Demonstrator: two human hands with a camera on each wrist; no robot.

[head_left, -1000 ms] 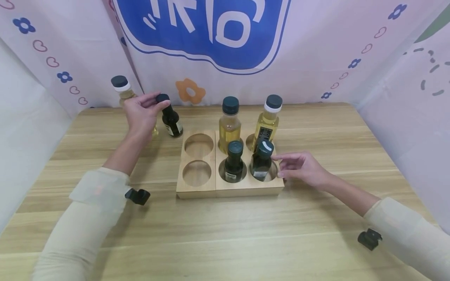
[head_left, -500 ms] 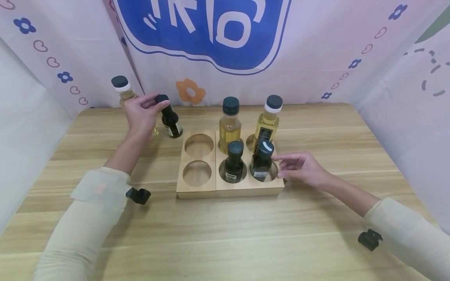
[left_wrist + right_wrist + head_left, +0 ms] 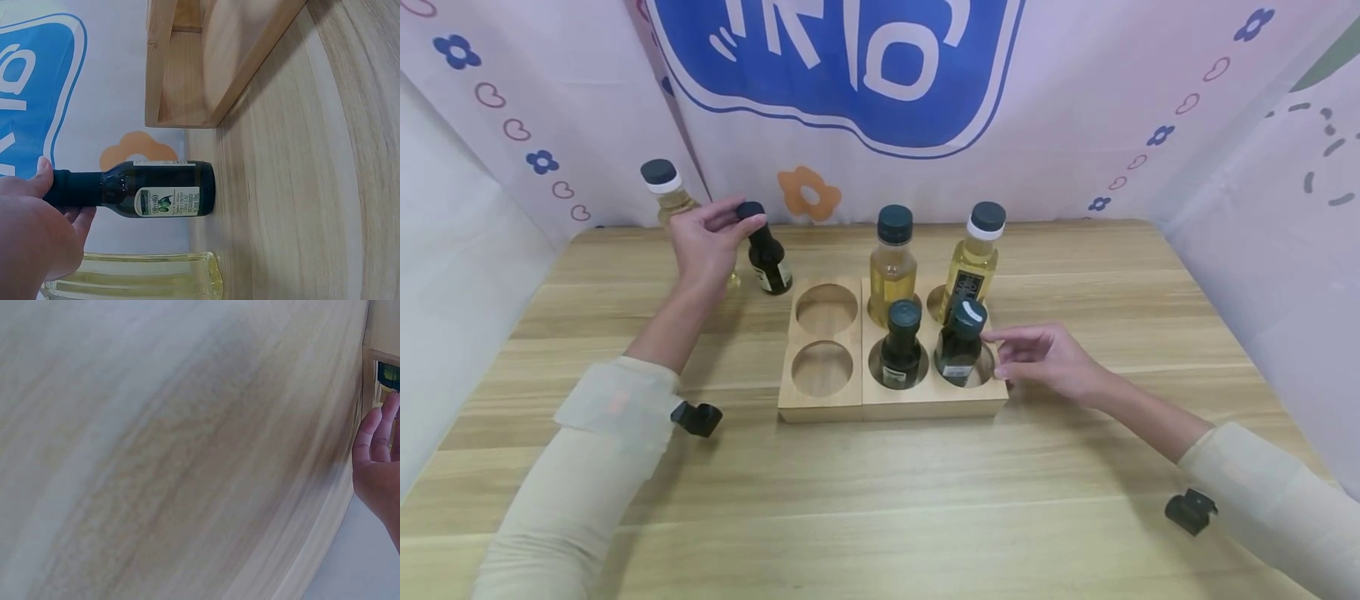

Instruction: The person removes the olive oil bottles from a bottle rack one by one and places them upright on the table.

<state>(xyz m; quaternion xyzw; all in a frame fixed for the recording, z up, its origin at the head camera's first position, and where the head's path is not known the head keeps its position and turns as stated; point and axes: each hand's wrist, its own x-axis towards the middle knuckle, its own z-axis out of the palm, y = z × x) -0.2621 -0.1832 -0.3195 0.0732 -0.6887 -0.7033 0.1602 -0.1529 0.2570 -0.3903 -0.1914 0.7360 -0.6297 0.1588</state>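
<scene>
A pale backdrop (image 3: pixel 1045 187), printed with a blue panel, flowers and hearts, rises behind a wood-grain tabletop (image 3: pixel 880 492). On the tabletop sits a wooden holder (image 3: pixel 917 410) with six round wells in two rows and a seam beside its left column. Light sleeves (image 3: pixel 580 467) cover the person's forearms. The left hand (image 3: pixel 706 242) pinches a small dark bottle (image 3: pixel 769 262) at its cap, thumb on one side and fingers on the other. The right hand (image 3: pixel 1041 360) rests at the holder's right end, fingers loosely extended, a narrow gap between forefinger and thumb; whether the forefinger also touches the nearest bottle, I cannot tell.

Of the tall bottles of yellow oil, one (image 3: pixel 892 271) stands in the back middle well, another, dark-labelled, (image 3: pixel 970 267) in the back right well, and a third (image 3: pixel 672 200) behind the left hand, partly hidden by it. The pinched bottle stands upright on the tabletop, just left of the holder, its pale label bearing a green picture. Two more short dark bottles (image 3: pixel 901 354) occupy the front middle and front right wells. Smallest are the black clips (image 3: pixel 696 419) at the cuffs
</scene>
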